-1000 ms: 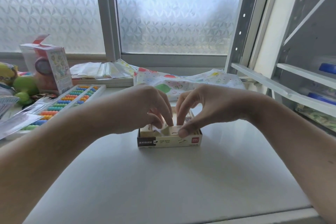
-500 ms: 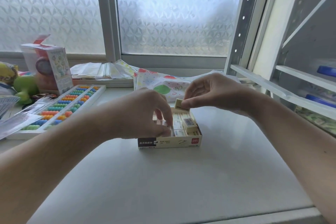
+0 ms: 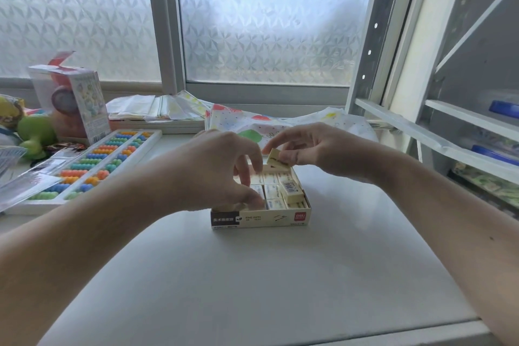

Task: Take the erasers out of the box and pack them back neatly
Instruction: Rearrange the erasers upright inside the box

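Where the pale counter (image 3: 252, 275) meets the sill, frosted window panes (image 3: 266, 17) fill the wall ahead, and a grey metal shelf rack (image 3: 449, 126) stands at my right. Near the middle of the counter sits the open box (image 3: 261, 218), its printed front wall toward me. Cream erasers (image 3: 271, 191) lie packed flat in rows inside it; one eraser with a barcode (image 3: 292, 190) rests tilted on top of the others along the right side.

My left hand (image 3: 222, 168) reaches down into the left part of the box, its fingers (image 3: 244, 174) curled among the erasers there; whether they grip one I cannot tell, since the hand hides that corner. My right hand (image 3: 317, 149) hovers just above the far edge of the box, pinching one loose eraser (image 3: 275, 158) between thumb and fingertips, tilted, clear of the rows below.

To the left lies an abacus (image 3: 92, 166) with coloured beads in a white frame. Behind it stands a carton (image 3: 73, 101) with its flap up, and a green toy (image 3: 35, 132) sits at the far left edge. Folded papers (image 3: 146, 109) lie by the sill, and a spotted cloth (image 3: 252, 126) is bunched just behind my hands.
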`<act>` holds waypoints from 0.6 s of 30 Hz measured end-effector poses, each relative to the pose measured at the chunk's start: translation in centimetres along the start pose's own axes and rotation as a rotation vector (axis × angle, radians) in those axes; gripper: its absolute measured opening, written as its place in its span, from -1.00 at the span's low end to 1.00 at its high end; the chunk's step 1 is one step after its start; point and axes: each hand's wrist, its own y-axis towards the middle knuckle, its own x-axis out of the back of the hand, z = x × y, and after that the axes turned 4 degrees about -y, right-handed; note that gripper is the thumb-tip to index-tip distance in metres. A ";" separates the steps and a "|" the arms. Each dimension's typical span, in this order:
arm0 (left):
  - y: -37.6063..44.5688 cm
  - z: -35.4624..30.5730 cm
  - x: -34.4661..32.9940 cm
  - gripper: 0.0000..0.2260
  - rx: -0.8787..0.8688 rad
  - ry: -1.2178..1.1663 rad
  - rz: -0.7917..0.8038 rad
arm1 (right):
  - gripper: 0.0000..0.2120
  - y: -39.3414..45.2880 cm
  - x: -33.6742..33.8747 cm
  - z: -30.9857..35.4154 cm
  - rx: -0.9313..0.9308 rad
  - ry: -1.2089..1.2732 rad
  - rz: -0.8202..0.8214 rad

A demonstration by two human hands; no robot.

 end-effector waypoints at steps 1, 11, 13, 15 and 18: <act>0.0 0.0 0.0 -0.64 -0.005 0.025 -0.006 | -0.82 0.0 0.0 0.0 -0.005 0.021 0.003; 0.0 -0.1 -0.7 -0.63 -0.029 0.092 -0.026 | -0.89 0.1 0.1 0.0 0.020 0.113 -0.051; -0.1 0.0 -0.7 -0.62 -0.035 0.076 -0.029 | -0.86 0.1 0.1 0.0 0.017 0.117 -0.068; 0.0 -0.1 -0.7 -0.62 -0.045 0.062 -0.049 | -0.81 0.1 0.0 0.2 0.032 0.117 -0.095; 0.1 -0.5 -0.4 -0.60 -0.059 -0.001 -0.177 | -0.85 0.0 -0.1 0.6 0.072 0.189 -0.117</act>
